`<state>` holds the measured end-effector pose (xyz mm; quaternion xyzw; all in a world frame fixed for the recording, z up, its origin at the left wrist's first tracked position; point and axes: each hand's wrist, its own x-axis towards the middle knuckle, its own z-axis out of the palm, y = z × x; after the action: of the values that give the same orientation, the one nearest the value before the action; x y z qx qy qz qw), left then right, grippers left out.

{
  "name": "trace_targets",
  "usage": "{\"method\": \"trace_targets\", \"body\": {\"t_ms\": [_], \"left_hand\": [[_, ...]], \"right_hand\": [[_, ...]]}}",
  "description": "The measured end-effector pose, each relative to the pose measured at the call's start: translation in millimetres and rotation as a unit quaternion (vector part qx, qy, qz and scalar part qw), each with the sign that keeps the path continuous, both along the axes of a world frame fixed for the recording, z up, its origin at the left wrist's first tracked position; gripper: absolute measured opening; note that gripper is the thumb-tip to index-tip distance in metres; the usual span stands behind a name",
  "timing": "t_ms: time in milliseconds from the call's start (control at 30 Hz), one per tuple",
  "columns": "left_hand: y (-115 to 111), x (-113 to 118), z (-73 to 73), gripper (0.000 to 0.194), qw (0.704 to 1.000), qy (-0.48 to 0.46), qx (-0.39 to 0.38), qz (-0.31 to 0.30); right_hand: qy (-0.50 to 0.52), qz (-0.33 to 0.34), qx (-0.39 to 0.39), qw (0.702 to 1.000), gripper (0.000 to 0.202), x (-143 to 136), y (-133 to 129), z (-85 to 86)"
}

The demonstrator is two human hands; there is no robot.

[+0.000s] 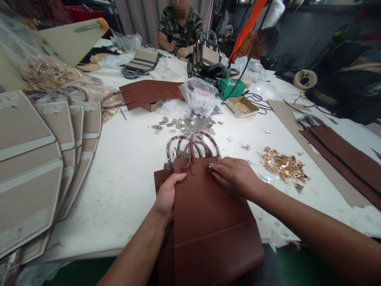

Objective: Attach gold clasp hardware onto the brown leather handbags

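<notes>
A brown leather handbag panel (214,210) with a plastic-wrapped loop handle (205,137) leans toward me over the table's front edge. Around its left edge my left hand (167,194) is closed, thumb on the front face. My right hand (235,174) pinches a small gold metal fitting (210,168) against the panel, right of the handle's base. Another brown panel (160,178) shows behind it on the left. Several wrapped handles stand up behind the top edge. A pile of gold fittings (284,165) lies to the right.
Grey metal plates (193,124) are scattered beyond the bag. Stacked beige-backed panels (26,167) fill the left side; brown panels (342,159) lie at right. A small box (242,107), a green block (230,88) and plastic bags stand farther back. A person in camouflage (181,28) sits across.
</notes>
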<state>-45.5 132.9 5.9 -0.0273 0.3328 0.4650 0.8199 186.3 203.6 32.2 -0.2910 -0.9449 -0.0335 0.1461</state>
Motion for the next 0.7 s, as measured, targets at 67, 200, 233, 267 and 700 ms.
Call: {"method": "trace_targets", "body": {"t_ms": [67, 200, 233, 267, 700], "left_hand": [[-0.2, 0.4, 1.1, 0.043, 1.000, 0.006, 0.000, 0.000], [-0.9, 1.5, 4.5, 0.044, 1.000, 0.021, 0.001, 0.005], [-1.1, 1.7, 4.9, 0.044, 1.000, 0.022, 0.001, 0.006], [-1.3, 1.9, 4.9, 0.044, 1.000, 0.021, 0.003, 0.005], [-2.9, 2.6, 4.1, 0.044, 1.000, 0.017, 0.011, 0.005]], "right_hand": [[-0.019, 0.013, -0.014, 1.000, 0.023, 0.1, 0.8, 3.9], [-0.053, 0.029, -0.043, 0.997, 0.021, 0.4, 6.0, 12.6], [-0.054, 0.031, -0.048, 0.997, 0.021, 0.1, 7.4, 13.7], [-0.051, 0.032, -0.053, 0.997, 0.021, -0.3, 8.8, 14.4], [-0.010, 0.025, -0.043, 0.999, 0.020, -0.5, 2.7, 3.7]]}}
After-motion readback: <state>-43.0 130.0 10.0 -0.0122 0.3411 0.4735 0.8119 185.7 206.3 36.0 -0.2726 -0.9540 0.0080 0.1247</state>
